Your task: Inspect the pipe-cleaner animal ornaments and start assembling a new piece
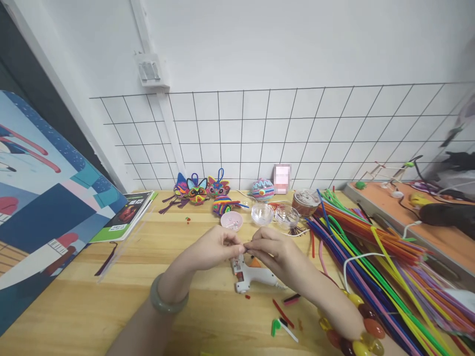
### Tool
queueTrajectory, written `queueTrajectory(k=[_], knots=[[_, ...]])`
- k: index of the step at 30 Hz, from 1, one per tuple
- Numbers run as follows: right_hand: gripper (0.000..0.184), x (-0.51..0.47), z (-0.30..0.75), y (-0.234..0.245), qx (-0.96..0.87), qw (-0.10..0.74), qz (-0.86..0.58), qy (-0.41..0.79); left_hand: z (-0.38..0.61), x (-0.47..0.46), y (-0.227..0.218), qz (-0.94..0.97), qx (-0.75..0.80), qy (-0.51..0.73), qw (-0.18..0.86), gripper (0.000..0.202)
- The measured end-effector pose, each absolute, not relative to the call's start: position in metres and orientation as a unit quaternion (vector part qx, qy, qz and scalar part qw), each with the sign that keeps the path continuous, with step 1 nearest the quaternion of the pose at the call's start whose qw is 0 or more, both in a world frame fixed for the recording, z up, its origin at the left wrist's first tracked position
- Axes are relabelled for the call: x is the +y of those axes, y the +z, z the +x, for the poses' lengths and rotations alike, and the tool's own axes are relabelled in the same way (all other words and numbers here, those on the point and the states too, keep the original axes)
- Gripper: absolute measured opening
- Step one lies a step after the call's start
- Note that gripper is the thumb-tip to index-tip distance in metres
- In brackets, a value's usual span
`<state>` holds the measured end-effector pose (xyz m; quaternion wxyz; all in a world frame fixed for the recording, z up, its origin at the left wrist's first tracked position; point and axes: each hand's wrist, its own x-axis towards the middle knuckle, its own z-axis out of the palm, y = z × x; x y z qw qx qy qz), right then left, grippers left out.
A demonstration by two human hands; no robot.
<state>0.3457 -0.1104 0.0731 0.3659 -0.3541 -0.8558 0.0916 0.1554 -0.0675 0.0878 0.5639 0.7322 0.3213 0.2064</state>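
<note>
My left hand (pixel 213 248) and my right hand (pixel 274 252) meet fingertip to fingertip above the wooden table (pixel 74 306), both pinched on a tiny piece I cannot make out. Directly beneath them lies a white hot glue gun (pixel 249 278). Just beyond the hands stand a small pink bowl (pixel 231 220) and two clear plastic half-spheres (pixel 262 213). A large sheaf of coloured pipe cleaners (pixel 374 257) spreads out to the right of my right hand.
Several colourful pipe-cleaner animal heads (pixel 196 190) line the back wall under a wire grid. A booklet (pixel 126 215) and a big illustrated board (pixel 40 207) lie left. Cut pipe-cleaner scraps (pixel 282 321) litter the near table. An orange tray (pixel 426 222) with tools sits far right.
</note>
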Motion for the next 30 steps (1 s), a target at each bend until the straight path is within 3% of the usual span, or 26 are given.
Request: queueTrajectory(k=[6, 16, 22, 30], knots=[[0.024, -0.116, 0.345, 0.078, -0.882, 0.325, -0.337, 0.052, 0.148, -0.064, 0.09, 0.729, 0.314, 0.148, 0.59, 0.027], [0.02, -0.113, 0.345, 0.071, -0.792, 0.452, -0.408, -0.043, 0.182, -0.072, 0.073, 0.51, 0.296, 0.372, 0.717, 0.026], [0.02, -0.113, 0.345, 0.071, -0.794, 0.421, -0.428, -0.089, 0.193, -0.078, 0.069, 0.491, 0.321, 0.428, 0.688, 0.026], [0.022, -0.113, 0.352, 0.083, -0.851, 0.336, -0.403, -0.026, 0.185, -0.075, 0.073, 0.587, 0.341, 0.359, 0.64, 0.031]])
